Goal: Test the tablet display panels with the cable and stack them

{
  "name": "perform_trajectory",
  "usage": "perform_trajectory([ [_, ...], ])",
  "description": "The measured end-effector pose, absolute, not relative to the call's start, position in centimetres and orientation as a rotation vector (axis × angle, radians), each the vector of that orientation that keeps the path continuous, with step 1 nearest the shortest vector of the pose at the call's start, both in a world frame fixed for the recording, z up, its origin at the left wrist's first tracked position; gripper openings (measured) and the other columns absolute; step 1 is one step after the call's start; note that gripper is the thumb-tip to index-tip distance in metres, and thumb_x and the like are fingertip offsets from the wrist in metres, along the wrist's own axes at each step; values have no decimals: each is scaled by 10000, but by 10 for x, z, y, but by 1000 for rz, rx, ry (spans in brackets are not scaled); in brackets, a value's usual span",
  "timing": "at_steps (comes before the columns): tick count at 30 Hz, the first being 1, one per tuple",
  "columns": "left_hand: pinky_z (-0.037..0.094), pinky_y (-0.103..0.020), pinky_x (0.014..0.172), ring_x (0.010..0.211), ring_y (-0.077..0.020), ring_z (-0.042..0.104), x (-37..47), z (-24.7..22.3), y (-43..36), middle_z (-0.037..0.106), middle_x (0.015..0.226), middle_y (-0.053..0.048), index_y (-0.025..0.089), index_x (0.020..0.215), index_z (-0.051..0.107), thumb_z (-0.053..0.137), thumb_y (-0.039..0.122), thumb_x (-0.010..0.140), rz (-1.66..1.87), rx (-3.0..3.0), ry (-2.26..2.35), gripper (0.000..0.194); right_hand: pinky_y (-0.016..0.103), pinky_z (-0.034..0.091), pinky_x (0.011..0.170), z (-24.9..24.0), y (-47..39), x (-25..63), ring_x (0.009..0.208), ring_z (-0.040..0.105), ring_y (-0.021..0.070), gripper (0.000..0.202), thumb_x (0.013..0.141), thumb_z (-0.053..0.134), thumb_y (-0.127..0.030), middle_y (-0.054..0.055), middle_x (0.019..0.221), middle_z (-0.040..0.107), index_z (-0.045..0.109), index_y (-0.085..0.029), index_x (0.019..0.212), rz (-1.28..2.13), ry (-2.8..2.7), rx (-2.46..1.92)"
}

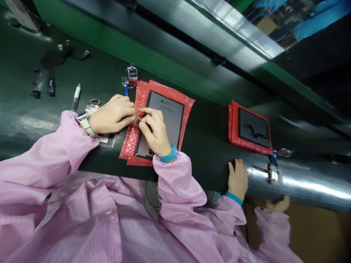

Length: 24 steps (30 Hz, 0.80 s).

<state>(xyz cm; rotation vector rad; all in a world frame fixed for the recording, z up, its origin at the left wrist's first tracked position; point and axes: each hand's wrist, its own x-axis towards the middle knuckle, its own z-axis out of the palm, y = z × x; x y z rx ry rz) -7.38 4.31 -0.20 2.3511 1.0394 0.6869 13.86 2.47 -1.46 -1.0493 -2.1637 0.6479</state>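
Note:
My left hand (113,114), with a watch at the wrist, is closed over the left edge of the red bubble wrap (128,146). A blue stick (126,90) pokes up behind its fingers. My right hand (155,129), wearing a blue wrist band, pinches a small dark connector (137,121) with light stripes. The fingertips of both hands nearly meet at this piece. Under my right hand a grey display panel (171,120) lies on the wrap. Partly covered by my left forearm are a small circuit board (92,107) and a dark flat piece (108,140).
A metal tally counter (132,73) stands behind the wrap. To the left lie a pen (76,95) and black flex cables (52,60). At right, another panel (253,128) rests on red wrap near a co-worker's hand (238,179) and a small board (273,173).

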Motion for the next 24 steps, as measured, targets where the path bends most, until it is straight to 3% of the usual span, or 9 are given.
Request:
perform_trajectory([
  [24,359,-434,932,810,-212,512,-71,-6,40,619,766,-56,159,806,633,401,299,995,764,2507,998,330,437,403,1050,-16,23,138,1171,529,242,290,1022,449,-350,78,1231,672,578,-213,802,549,-2201,-1062],
])
